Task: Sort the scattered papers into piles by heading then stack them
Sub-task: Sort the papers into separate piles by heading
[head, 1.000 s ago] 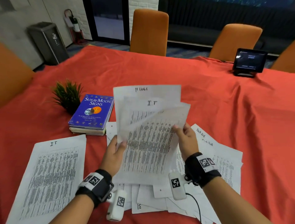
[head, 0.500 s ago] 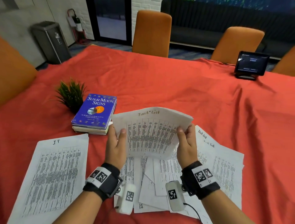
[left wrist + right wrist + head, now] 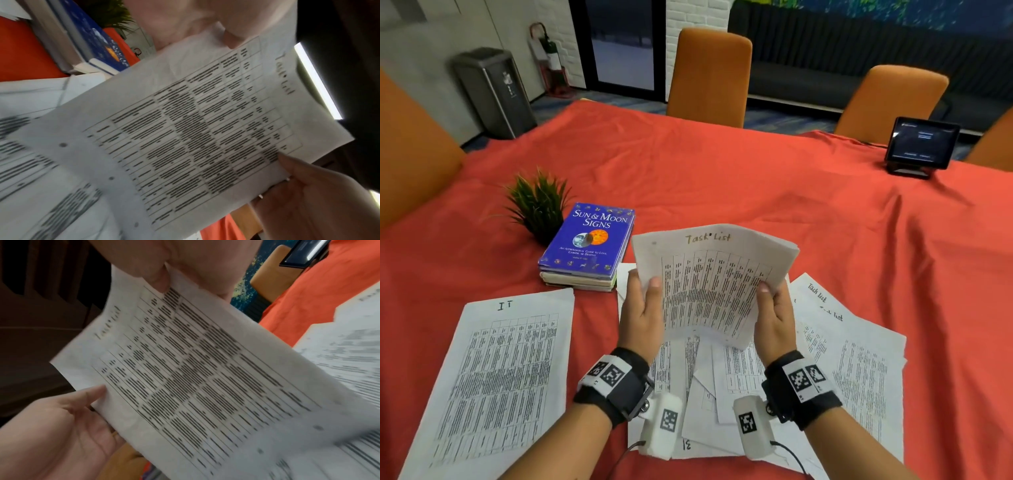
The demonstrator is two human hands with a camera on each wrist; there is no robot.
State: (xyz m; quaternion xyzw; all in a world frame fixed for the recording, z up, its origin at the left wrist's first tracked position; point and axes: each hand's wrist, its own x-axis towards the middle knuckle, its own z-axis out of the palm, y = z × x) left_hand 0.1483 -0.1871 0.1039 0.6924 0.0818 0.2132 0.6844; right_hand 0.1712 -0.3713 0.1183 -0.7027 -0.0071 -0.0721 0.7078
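Both hands hold up a printed sheet headed "Task List" (image 3: 709, 274), bowed upward, above a loose heap of scattered papers (image 3: 709, 387). My left hand (image 3: 645, 291) pinches its left edge, thumb on the front, and my right hand (image 3: 770, 294) pinches its right edge the same way. The sheet (image 3: 195, 138) fills the left wrist view, and in the right wrist view the sheet (image 3: 185, 378) shows its table of text. Whether more sheets lie behind it I cannot tell. An "IT" pile (image 3: 500, 377) lies at the left and a "Task list" pile (image 3: 856, 359) at the right.
A red cloth covers the table (image 3: 756, 192). A blue book (image 3: 589, 240) sits on other books beside a small green plant (image 3: 537, 202), just left of the held sheet. A dark tablet (image 3: 921, 144) stands far right. Orange chairs (image 3: 709, 75) line the far edge.
A second ago my hands held up a fan of several sheets with "IT" showing. They have come down lower and hold the bowed "Task List" sheet, little changed in the last half second.
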